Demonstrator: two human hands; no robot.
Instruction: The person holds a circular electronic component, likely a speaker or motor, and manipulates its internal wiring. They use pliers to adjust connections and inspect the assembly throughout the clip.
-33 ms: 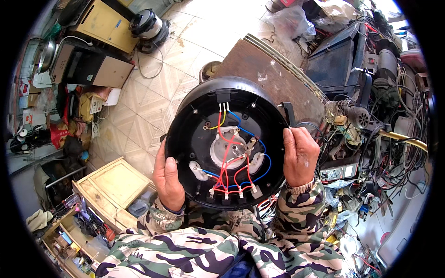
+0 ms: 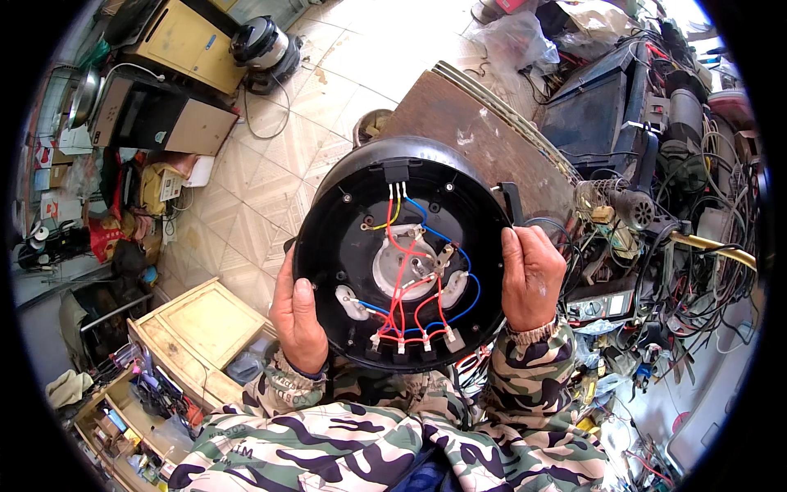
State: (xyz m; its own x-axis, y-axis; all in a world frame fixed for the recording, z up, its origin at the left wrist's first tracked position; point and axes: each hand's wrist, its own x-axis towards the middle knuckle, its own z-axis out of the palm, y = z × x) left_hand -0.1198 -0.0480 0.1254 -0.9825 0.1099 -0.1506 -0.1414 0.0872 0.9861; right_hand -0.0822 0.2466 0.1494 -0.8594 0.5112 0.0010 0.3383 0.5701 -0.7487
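Observation:
I hold a round black appliance body (image 2: 344, 221) in front of me, its open underside facing up at me. Inside it, red, blue and yellow wires (image 2: 410, 291) run around a pale metal centre plate (image 2: 392, 271). My left hand (image 2: 297, 316) grips the lower left rim, thumb lying on the black shell. My right hand (image 2: 531, 275) clasps the right rim, beside a small black tab (image 2: 512, 201) that sticks up. Both forearms wear camouflage sleeves.
Behind the appliance lies a brown wooden board (image 2: 459, 123) on a cluttered bench. A tangle of cables and tools (image 2: 697, 246) and a meter (image 2: 602, 305) crowd the right. On the tiled floor (image 2: 270, 189) stand a wooden crate (image 2: 205, 324) and another cooker (image 2: 261, 45).

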